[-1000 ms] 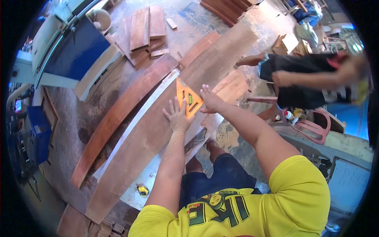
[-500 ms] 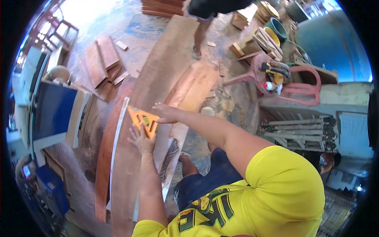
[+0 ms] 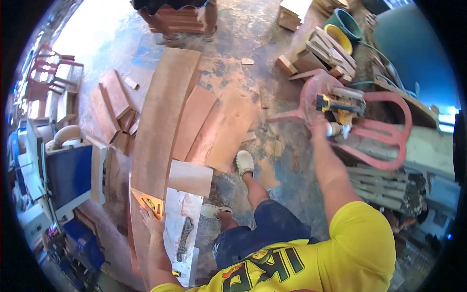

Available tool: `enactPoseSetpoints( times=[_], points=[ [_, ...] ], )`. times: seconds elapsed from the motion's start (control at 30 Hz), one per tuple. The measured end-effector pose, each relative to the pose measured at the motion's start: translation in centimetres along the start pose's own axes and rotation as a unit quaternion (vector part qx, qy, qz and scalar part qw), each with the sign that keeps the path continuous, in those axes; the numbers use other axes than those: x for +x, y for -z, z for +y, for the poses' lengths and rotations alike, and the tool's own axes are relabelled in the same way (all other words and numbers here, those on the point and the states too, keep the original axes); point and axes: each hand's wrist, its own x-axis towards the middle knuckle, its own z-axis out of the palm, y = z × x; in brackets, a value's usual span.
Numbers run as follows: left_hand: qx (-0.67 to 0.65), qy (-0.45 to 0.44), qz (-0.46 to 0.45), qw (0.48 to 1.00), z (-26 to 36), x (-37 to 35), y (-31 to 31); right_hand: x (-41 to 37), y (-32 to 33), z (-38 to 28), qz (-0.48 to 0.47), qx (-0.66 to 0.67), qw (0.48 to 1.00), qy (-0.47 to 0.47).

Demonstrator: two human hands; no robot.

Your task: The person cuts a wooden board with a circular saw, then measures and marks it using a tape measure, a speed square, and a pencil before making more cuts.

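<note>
A long curved wooden board (image 3: 160,112) lies lengthwise in front of me. Across it rests an orange triangular square (image 3: 148,202). My left hand (image 3: 153,221) lies flat with fingers spread on the board, against the square's lower edge. Over at the red plastic chair (image 3: 316,90), my right hand (image 3: 319,128) is at the seat's near edge, its fingers smeared by motion. Beside that hand are a white bottle (image 3: 333,129) and a yellow-and-black power tool (image 3: 340,104). Whether it touches either is unclear.
A dark serrated tool (image 3: 185,238) lies on a pale surface right of the board. Wooden boards (image 3: 194,121) lie beyond. A person (image 3: 170,14) stands at the far end by stacked wood. Wood offcuts (image 3: 331,51) and a blue panel (image 3: 70,175) flank the area.
My right hand has left the square and swung right to the chair. My left hand stays at the square. The view has shifted, and the other person now stands beyond the board's far end.
</note>
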Motion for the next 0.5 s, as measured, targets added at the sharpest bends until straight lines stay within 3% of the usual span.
enactPoseSetpoints(
  times=[0.07, 0.1, 0.13, 0.2, 0.3, 0.33, 0.4, 0.5],
  points=[
    [0.012, 0.019, -0.003, 1.000, 1.0, 0.1, 0.2, 7.3, 3.1, -2.8, 0.126, 0.027, 0.986, -0.109],
    [0.016, 0.059, -0.047, 0.997, 1.7, 0.6, 0.5, 9.7, 4.0, -4.2, 0.147, 0.083, 0.974, -0.153],
    [0.021, 0.095, -0.092, 0.991, 2.2, 1.2, 1.4, 10.6, 4.6, -5.7, 0.118, 0.240, 0.950, -0.162],
    [0.056, 0.134, -0.122, 0.982, 4.3, 1.7, 3.9, 12.5, 3.9, -7.2, 0.163, 0.309, 0.920, -0.178],
    [0.094, 0.185, -0.199, 0.958, 6.4, 2.5, 5.4, 13.0, 3.5, -7.6, 0.167, 0.329, 0.906, -0.206],
    [0.094, 0.190, -0.195, 0.958, 6.5, 2.8, 5.3, 13.8, 3.3, -7.1, 0.219, 0.339, 0.896, -0.188],
    [0.114, 0.198, -0.207, 0.951, 6.3, 2.9, 5.1, 16.5, 4.8, -4.9, 0.174, 0.391, 0.878, -0.214],
    [0.125, 0.192, -0.200, 0.953, 6.5, 2.7, 5.2, 18.0, 5.1, -4.2, 0.196, 0.365, 0.886, -0.208]
  ],
)
